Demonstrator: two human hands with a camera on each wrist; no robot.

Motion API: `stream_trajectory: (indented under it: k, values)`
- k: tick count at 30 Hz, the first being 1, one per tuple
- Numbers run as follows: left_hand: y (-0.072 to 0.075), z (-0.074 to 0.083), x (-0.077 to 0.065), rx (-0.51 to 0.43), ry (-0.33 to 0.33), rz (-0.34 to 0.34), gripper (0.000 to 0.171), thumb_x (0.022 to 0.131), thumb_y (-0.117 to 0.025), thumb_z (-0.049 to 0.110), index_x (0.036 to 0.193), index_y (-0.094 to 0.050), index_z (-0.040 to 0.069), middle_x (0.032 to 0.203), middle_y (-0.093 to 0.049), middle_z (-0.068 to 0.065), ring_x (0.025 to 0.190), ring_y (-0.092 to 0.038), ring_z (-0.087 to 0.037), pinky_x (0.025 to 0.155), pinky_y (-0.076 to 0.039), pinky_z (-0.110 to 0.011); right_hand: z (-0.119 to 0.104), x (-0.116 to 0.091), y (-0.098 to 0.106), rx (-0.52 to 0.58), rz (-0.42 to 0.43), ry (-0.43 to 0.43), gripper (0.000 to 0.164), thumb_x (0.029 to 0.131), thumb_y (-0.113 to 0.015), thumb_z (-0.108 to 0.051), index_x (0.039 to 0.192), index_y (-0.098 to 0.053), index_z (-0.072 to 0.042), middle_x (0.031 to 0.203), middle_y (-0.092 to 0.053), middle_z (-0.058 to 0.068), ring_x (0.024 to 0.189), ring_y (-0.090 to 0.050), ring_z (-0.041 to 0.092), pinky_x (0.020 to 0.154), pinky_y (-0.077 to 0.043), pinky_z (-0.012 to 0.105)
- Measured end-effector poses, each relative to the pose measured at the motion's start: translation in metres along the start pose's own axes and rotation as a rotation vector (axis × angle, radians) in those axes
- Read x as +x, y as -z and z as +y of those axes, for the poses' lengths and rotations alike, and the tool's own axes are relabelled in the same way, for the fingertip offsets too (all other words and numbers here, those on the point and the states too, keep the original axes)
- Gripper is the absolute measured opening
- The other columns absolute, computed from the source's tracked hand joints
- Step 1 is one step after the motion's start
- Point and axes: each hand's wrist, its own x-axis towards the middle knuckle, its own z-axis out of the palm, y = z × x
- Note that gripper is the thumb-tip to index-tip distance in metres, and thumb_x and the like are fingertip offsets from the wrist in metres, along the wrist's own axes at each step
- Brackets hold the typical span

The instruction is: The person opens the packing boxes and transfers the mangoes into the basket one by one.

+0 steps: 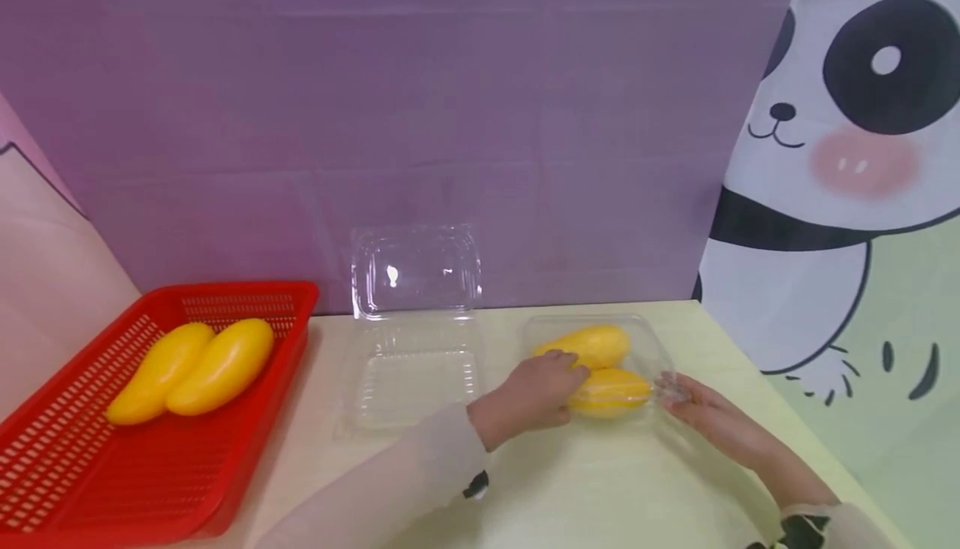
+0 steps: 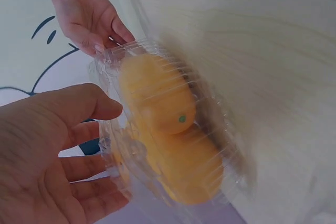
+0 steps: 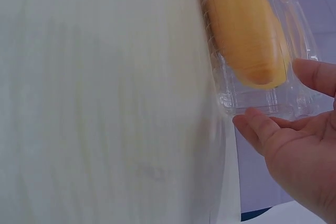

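Note:
Two yellow mangoes [image 1: 611, 392] lie side by side in a clear plastic clamshell box [image 1: 542, 326] on the table's right part. Clear plastic covers them in both wrist views, and one mango [image 2: 157, 93] shows a small green spot at its end. My left hand [image 1: 536, 391] rests at the box's left side; its thumb and fingers are spread along the lid [image 2: 118, 135]. On the opposite end, my right hand [image 1: 708, 416] grips the rim, thumb above and fingers below, as the right wrist view shows. The left fingertips are partly hidden by plastic.
A second clear clamshell box [image 1: 416, 378] stands with its lid raised, left of the hands. Farther left, a red plastic basket [image 1: 258, 449] holds two more mangoes [image 1: 221, 366]. A purple backdrop [image 1: 420, 116] rises behind the pale table [image 1: 585, 499], with a panda-print sheet [image 1: 795, 282] at the right.

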Motion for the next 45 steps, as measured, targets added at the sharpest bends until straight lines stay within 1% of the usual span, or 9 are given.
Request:
stream_trajectory:
  k: [4,9,10,14,18,21,25,33,45]
  values:
    - [0.001,0.009,0.005,0.091,0.016,-0.054,0.031,0.083,-0.068,0.018,0.113,-0.061,0.017,0.102,-0.064,-0.001,0.087,-0.059,-0.016,0.062,-0.047,-0.021,0.002,-0.001,0.0,0.0,0.005,0.015,0.071,0.098,-0.046,-0.018,0.141,-0.004,0.018,0.148,-0.004,0.035,0.134,-0.018,0.04,0.089,-0.035,0.007]
    - [-0.002,0.015,0.007,0.167,0.038,-0.06,0.028,0.087,-0.066,0.02,0.114,-0.062,0.019,0.097,-0.063,0.001,0.076,-0.053,-0.013,0.056,-0.042,-0.02,0.003,-0.002,-0.001,0.047,0.001,0.023,0.07,0.098,-0.046,-0.015,0.141,-0.004,0.019,0.147,-0.003,0.037,0.117,-0.04,-0.007,0.088,-0.035,0.007]
    - [-0.002,0.017,0.007,0.189,0.043,-0.054,0.027,0.088,-0.065,0.02,0.114,-0.063,0.019,0.095,-0.063,0.001,0.074,-0.052,-0.013,0.056,-0.043,-0.02,0.003,-0.002,-0.001,0.048,0.002,0.023,0.069,0.098,-0.046,-0.015,0.141,-0.004,0.019,0.147,-0.003,0.038,0.117,-0.04,-0.008,0.087,-0.035,0.007]
    - [-0.001,0.025,0.007,0.283,0.078,-0.06,0.029,0.089,-0.063,0.017,0.118,-0.061,0.021,0.092,-0.062,0.002,0.071,-0.051,-0.011,0.056,-0.045,-0.021,0.003,-0.001,-0.002,0.002,0.023,0.014,0.068,0.097,-0.046,-0.016,0.141,-0.007,0.018,0.147,-0.008,0.038,0.131,-0.033,0.023,0.087,-0.036,0.007]
    - [-0.001,0.037,0.007,0.351,0.161,-0.131,0.035,0.092,-0.059,0.021,0.127,-0.055,0.025,0.111,-0.062,0.001,0.095,-0.06,-0.016,0.074,-0.053,-0.029,0.002,-0.001,-0.005,-0.042,0.039,0.013,0.066,0.097,-0.047,-0.017,0.141,-0.012,0.018,0.146,-0.014,0.038,0.132,-0.021,0.047,0.087,-0.037,0.009]
    - [-0.002,0.043,0.008,0.383,0.203,-0.164,0.037,0.095,-0.056,0.022,0.132,-0.051,0.027,0.127,-0.058,0.0,0.113,-0.057,-0.019,0.087,-0.052,-0.037,0.002,-0.002,-0.007,-0.053,0.04,0.008,0.065,0.097,-0.046,-0.017,0.141,-0.012,0.017,0.146,-0.015,0.037,0.133,-0.021,0.049,0.09,-0.038,0.011]
    - [-0.003,0.044,0.009,0.421,0.183,-0.152,0.038,0.095,-0.054,0.019,0.133,-0.05,0.026,0.13,-0.057,-0.001,0.115,-0.057,-0.019,0.087,-0.052,-0.038,0.0,-0.004,-0.007,-0.08,0.057,-0.007,0.067,0.098,-0.047,-0.02,0.142,-0.013,0.016,0.147,-0.016,0.036,0.133,-0.021,0.047,0.099,-0.041,0.026]
    - [-0.006,0.039,0.013,0.435,0.116,-0.085,0.034,0.096,-0.054,0.017,0.129,-0.055,0.021,0.125,-0.061,-0.002,0.108,-0.062,-0.02,0.081,-0.055,-0.037,-0.001,-0.004,-0.007,-0.098,0.086,0.007,0.067,0.097,-0.049,-0.021,0.141,-0.016,0.017,0.146,-0.021,0.036,0.132,-0.023,0.046,0.089,-0.036,0.009]
    - [-0.007,0.039,0.014,0.499,0.088,-0.199,0.04,0.101,-0.043,0.018,0.141,-0.043,0.021,0.135,-0.053,-0.004,0.117,-0.056,-0.024,0.086,-0.052,-0.042,-0.006,-0.003,-0.006,-0.108,0.083,0.014,0.063,0.097,-0.047,-0.019,0.14,-0.018,0.018,0.143,-0.025,0.037,0.13,-0.035,0.034,0.087,-0.038,0.01]
